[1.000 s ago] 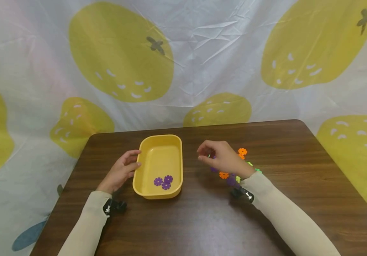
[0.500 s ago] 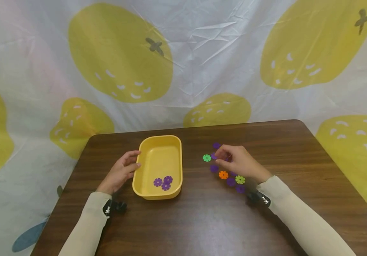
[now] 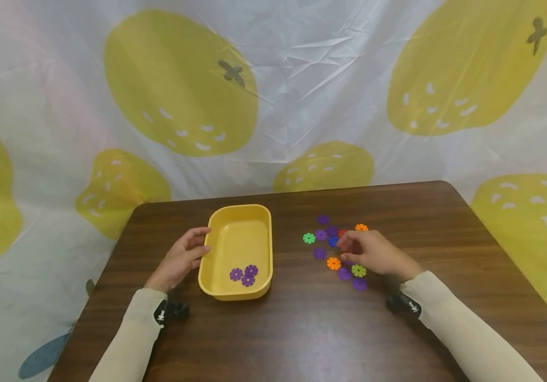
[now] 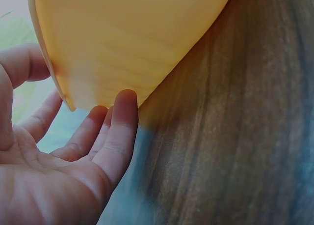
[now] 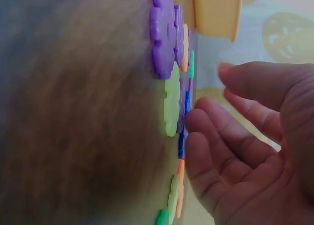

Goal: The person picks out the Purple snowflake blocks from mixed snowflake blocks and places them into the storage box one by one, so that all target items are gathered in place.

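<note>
My left hand (image 3: 178,260) rests against the left side of a yellow plastic tray (image 3: 201,273), fingertips and thumb touching its rim and outer wall. In the left wrist view the fingers (image 4: 120,136) lie loosely along that wall. Three purple snowflake discs (image 3: 248,279) lie inside the tray, near its front end. My right hand (image 3: 378,255) hovers low over a scatter of snowflake discs on the table, thumb and fingers apart and no disc visible between them. Around it lie an orange disc (image 3: 333,263), a yellow-green disc (image 3: 358,270) and a blue disc (image 3: 333,241). The hand partly hides others.
The discs spread over the brown wooden table (image 3: 302,329), right of the tray. A green disc (image 3: 309,238) lies nearest the tray, and another orange disc (image 3: 361,227) lies at the back. Behind the table hangs a fruit-patterned cloth (image 3: 273,95).
My right hand has moved right and slightly toward me, from beside the tray to over the discs, uncovering several of them. My left hand, the tray and its three purple discs have stayed put.
</note>
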{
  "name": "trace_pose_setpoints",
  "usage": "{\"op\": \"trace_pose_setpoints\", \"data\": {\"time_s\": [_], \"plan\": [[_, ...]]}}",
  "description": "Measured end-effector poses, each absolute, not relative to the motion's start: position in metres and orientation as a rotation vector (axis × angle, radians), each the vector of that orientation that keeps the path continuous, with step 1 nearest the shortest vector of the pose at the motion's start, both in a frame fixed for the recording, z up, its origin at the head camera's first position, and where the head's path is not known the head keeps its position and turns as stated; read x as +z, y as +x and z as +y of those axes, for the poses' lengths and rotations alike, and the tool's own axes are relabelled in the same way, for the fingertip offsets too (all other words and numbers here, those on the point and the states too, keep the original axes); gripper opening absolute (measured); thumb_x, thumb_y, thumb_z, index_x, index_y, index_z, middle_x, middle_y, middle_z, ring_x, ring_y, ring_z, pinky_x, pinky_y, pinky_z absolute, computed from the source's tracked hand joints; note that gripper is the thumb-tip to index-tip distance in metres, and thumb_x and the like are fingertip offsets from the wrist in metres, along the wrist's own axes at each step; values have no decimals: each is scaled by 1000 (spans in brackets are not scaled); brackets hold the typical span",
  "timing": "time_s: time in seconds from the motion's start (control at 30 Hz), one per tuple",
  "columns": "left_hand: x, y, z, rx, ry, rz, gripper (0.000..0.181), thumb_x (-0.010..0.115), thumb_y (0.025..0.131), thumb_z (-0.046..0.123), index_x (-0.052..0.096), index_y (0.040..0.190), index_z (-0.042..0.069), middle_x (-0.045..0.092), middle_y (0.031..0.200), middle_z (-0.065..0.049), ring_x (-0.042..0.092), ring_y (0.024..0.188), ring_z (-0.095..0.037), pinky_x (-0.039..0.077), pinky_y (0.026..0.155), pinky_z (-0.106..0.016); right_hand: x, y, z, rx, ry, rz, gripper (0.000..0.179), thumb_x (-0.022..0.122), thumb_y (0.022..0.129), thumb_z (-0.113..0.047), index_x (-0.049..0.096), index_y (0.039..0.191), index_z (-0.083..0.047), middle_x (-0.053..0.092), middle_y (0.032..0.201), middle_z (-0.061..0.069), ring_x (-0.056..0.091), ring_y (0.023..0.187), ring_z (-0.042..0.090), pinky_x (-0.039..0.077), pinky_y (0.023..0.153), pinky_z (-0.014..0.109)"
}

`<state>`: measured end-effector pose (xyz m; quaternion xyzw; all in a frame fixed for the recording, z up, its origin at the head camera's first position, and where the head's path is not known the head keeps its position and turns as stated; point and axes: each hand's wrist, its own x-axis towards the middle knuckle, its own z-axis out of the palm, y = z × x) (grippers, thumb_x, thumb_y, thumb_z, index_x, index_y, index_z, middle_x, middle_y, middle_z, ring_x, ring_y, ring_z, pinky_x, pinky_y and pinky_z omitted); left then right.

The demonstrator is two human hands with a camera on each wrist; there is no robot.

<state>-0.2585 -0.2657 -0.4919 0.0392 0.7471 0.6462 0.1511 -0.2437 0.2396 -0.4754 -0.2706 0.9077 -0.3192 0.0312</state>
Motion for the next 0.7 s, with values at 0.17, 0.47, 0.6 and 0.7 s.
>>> {"op": "trace_pose_setpoints", "data": {"time_s": [0.17,0.47,0.6,0.7], "plan": [[-493,-258,-266,1857,111,2149,58,63,106,15,40,159,14,45,157,-22,61,130,-32,62,98,-36,-479,-243,246,-932,-899,2797,18,81,93,-13,73,108,-10,75,94,-7,68,87,10,59,78,31],[-493,-257,-266,1861,118,2146,59,64,106,15,39,159,13,45,157,-22,60,131,-34,62,97,-36,-477,-242,250,-821,-906,2791,19,83,89,-8,78,107,-8,76,95,-2,68,87,14,60,77,33],[-493,-257,-267,1867,123,2143,60,64,106,15,38,160,12,45,158,-23,61,131,-33,62,97,-35,-477,-245,250,-779,-909,2795,19,84,88,-8,80,106,-8,75,95,-1,65,84,13,57,74,28],[-493,-257,-267,1866,127,2148,60,65,106,16,39,159,12,46,157,-23,61,130,-33,62,97,-36,-477,-247,252,-756,-909,2807,19,85,87,-10,80,106,-9,76,98,-1,65,84,12,56,74,26]]}}
